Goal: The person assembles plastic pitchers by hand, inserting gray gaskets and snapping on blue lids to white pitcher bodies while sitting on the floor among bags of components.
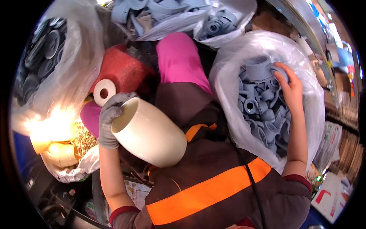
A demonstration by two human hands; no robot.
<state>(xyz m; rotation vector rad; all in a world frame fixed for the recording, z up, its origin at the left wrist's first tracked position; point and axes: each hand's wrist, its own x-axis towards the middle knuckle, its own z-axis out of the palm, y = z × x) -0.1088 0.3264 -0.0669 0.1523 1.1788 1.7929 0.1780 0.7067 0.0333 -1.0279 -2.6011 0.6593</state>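
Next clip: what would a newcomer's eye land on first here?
Probably the big cream pipe sleeve at centre, held at its rim by the gloved left hand. Next, on the right, the bare right hand grasps a grey pipe fitting atop a clear bag full of them.

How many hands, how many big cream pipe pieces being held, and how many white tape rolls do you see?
Hands: 2, the left hand gloved grey and the right hand bare
Cream pipe piece held: 1
White tape roll: 1
Total: 4
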